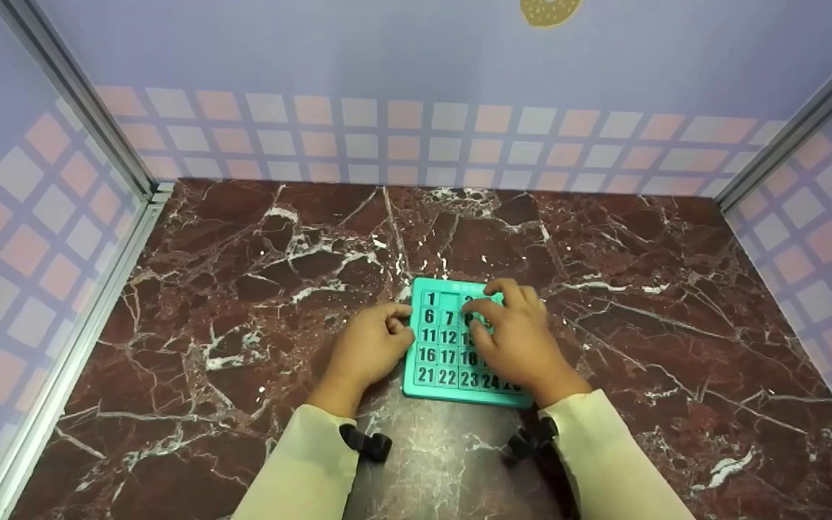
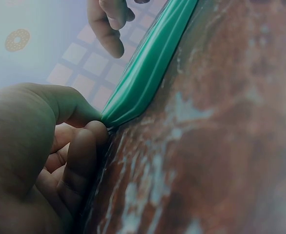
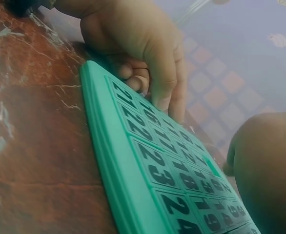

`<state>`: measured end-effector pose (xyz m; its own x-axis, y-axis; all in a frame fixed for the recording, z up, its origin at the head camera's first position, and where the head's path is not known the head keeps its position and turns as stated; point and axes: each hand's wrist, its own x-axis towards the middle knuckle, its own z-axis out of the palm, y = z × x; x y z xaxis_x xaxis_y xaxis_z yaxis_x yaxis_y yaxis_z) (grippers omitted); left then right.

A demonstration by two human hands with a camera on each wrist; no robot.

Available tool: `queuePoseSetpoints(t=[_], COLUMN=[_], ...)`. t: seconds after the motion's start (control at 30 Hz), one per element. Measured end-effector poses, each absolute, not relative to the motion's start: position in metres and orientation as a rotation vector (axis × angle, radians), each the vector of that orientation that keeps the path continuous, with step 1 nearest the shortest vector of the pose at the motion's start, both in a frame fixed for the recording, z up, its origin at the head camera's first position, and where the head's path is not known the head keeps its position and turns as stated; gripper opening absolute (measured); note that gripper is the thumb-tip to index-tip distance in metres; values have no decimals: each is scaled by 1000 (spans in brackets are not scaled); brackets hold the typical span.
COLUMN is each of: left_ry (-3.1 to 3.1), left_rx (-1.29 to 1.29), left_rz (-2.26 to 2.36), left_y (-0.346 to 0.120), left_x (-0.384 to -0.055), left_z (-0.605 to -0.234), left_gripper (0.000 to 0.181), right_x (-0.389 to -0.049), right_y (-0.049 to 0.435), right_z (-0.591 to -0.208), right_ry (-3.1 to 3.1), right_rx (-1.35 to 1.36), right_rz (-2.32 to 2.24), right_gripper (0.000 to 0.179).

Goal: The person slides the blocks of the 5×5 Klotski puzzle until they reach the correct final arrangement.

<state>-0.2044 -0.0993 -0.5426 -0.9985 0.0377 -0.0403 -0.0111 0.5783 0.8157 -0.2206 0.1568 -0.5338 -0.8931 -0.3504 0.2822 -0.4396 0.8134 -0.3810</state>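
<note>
A teal sliding number puzzle (image 1: 459, 394) lies flat on the table, with black-numbered tiles in rows. Beside tile 1 (image 1: 430, 299) in the top row is a vacant slot. My left hand (image 1: 369, 343) pinches the puzzle's left edge; in the left wrist view, thumb and index finger of that hand (image 2: 30, 141) meet at the teal rim (image 2: 138, 73). Over the right half is my right hand (image 1: 521, 339), fingers loosely bent, index fingertip at the tiles near 8 and another finger by the top edge. It hides several right-hand tiles.
The table (image 1: 243, 404) is dark red marble pattern with white veins. A lilac back wall (image 1: 358, 58) with pink and white squares rises behind it, and side walls stand left and right. Black wrist cameras (image 1: 369, 443) sit at both cuffs.
</note>
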Motion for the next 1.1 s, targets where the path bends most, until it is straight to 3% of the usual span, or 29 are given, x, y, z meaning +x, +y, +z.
queuePoseSetpoints(t=[1.1], left_ry=[2745], left_rx=[28], left_rz=[1422], left_y=[-100], left_x=[-204], left_z=[-542], left_gripper=[42], right_x=[-225], right_y=[142], right_z=[-536], right_ry=[-2860], right_rx=[609], right_rz=[607], right_gripper=[34])
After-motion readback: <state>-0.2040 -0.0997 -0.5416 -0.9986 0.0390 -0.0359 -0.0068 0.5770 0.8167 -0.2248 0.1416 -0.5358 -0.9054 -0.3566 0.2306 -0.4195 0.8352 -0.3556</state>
